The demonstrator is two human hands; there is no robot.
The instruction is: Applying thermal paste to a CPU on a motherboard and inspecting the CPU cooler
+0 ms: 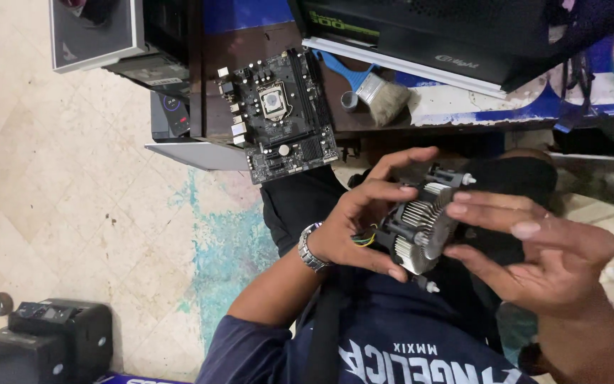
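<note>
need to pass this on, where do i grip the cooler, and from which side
Grip the cooler by its black plastic frame at the rim, coming from the two opposite sides, as the left hand does. The round fins look thin and the flat metal face is exposed, so keep fingers off both.

Even, soft daylight fills the scene, brightest on the pale floor point(51, 199). Shadows are faint. The nearer right hand point(548, 252) looks slightly soft with motion blur; the dark cases along the tabletop's far edge lose detail.
</note>
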